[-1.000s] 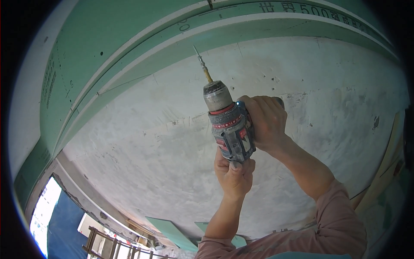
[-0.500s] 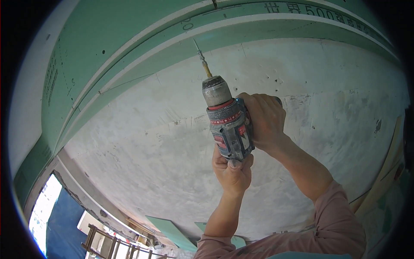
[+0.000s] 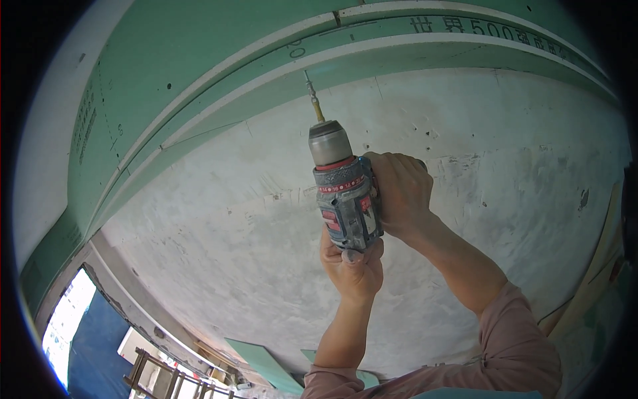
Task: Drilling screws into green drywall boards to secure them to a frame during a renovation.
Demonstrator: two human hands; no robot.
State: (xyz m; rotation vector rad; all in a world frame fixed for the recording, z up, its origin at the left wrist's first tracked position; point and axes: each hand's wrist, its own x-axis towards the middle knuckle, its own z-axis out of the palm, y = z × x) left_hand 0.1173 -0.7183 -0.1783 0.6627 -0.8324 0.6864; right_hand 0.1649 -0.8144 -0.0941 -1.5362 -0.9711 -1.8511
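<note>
A cordless drill point(image 3: 342, 199) with a grey metal chuck and dusty dark body points up at the green plasterboard. My right hand point(image 3: 403, 193) wraps round its right side, probably at the handle, which is mostly hidden. From beneath, my left hand point(image 3: 352, 271) supports the rear end, with thumb and fingers closed against it. A brass-coloured bit holder point(image 3: 317, 110) sticks out of the chuck, with a thin silvery screw or bit point(image 3: 309, 85) at its tip. That tip lies against the lower green board strip point(image 3: 372, 56); whether it touches, I cannot tell.
Stepped green plasterboard point(image 3: 219, 46) curves overhead with pale cut edges. Behind the drill stretches a rough grey-white plaster wall point(image 3: 219, 219). A wooden frame point(image 3: 169, 379), a bright window opening point(image 3: 70, 319) and a loose green board point(image 3: 266, 364) show at lower left. Timber point(image 3: 591, 279) leans at right.
The drill has shifted slightly left and stands a little more upright. Less length shows from chuck to tip. The boards sit slightly lower in view. Both hands keep their hold.
</note>
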